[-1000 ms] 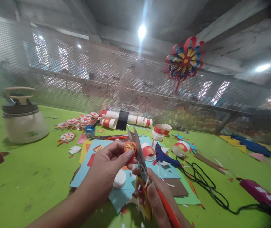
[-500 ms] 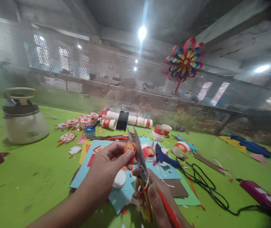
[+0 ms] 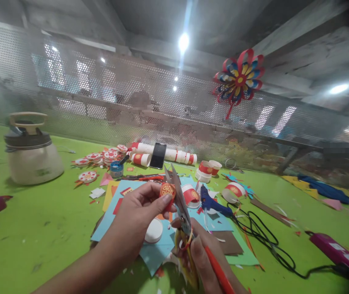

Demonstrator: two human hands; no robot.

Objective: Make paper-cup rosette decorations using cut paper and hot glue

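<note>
Between the thumb and fingers of my left hand [image 3: 140,216] is a small red paper cutout [image 3: 167,191] with a gold round pattern. My right hand [image 3: 206,253] is closed round the handles of a pair of scissors [image 3: 181,200], whose blades point up and stand slightly apart beside the cutout's right edge. A red stick-like piece, perhaps part of a handle, runs down past my right thumb. Under my hands lie light blue paper sheets [image 3: 107,220] and a white round lid [image 3: 154,231]. A red-and-white paper cup [image 3: 189,195] lies tipped behind the blades.
A blue glue gun [image 3: 212,202] lies at right, its black cable [image 3: 269,241] looping to a purple power strip [image 3: 336,251]. Behind are a phone [image 3: 158,156], stacked cups [image 3: 177,156], a blue jar [image 3: 116,169] and paper flowers [image 3: 87,177]. A large pot-like container [image 3: 33,159] stands left.
Hardly anything differs. Both hands keep their grip on the cutout and the scissors, and the view has shifted very slightly.
</note>
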